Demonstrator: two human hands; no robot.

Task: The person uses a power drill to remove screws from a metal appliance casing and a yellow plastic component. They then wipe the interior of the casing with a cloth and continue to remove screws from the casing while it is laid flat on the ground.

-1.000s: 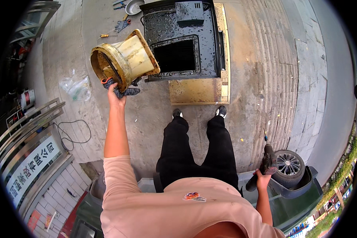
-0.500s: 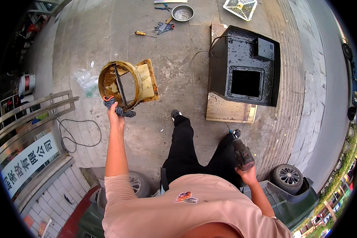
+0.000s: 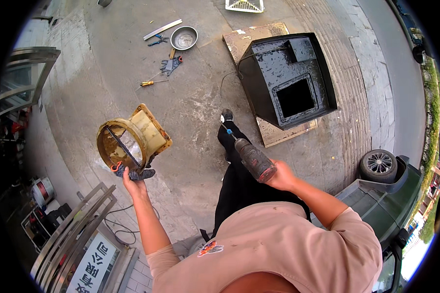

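Observation:
My left hand [image 3: 133, 181] is raised out to the left, gripping a dirty yellow round duct piece [image 3: 131, 139] with a square flange, held together with a dark glove or rag under it. My right hand [image 3: 280, 176] is in front of my chest, closed on a dark power drill [image 3: 252, 157] whose blue-tipped bit points away from me toward my feet. I stand on grey concrete pavement; one shoe [image 3: 227, 116] shows beyond the drill.
A black greasy metal box [image 3: 289, 78] with a square opening sits on a board ahead right. Farther off lie a metal bowl [image 3: 184, 37], a screwdriver [image 3: 151, 83], gloves, pliers and a metal strip. A vehicle wheel [image 3: 379, 165] is at right, metal railings [image 3: 71, 234] at lower left.
My right hand came up from my side with the drill to in front of my chest. The view turned, and the black box moved from straight ahead to the right.

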